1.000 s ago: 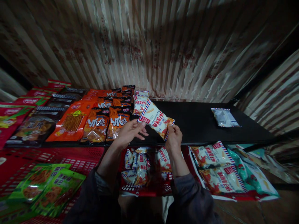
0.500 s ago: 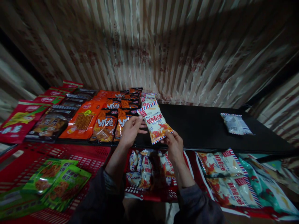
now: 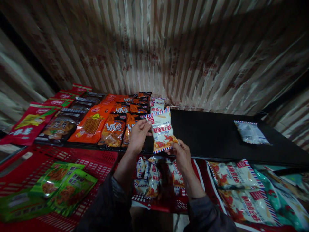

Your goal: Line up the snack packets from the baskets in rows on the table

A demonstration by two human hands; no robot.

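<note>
Head view: we've got the white snack bag [image 3: 162, 129] up between both hands, over the front edge of the black shelf [image 3: 200, 135]. Our left hand [image 3: 139, 135] pinches its upper left corner, other fingers loosely curled; our right hand [image 3: 182, 155] has the lower right corner nipped between thumb and fingers. Rows of snacks fill the shelf's left end, the orange packs [image 3: 112, 130] right by our left hand, and matching white bags [image 3: 158, 104] sit near the back edge just behind ours. A lone bag [image 3: 252, 132] lies toward the right end. Red baskets [image 3: 106, 157] sit below the front edge, with striped sheeting [image 3: 154, 48] behind, all pretty dim. Compared with a second ago, our bag's gone from slanting to nearly straight, both hands still on it.
</note>
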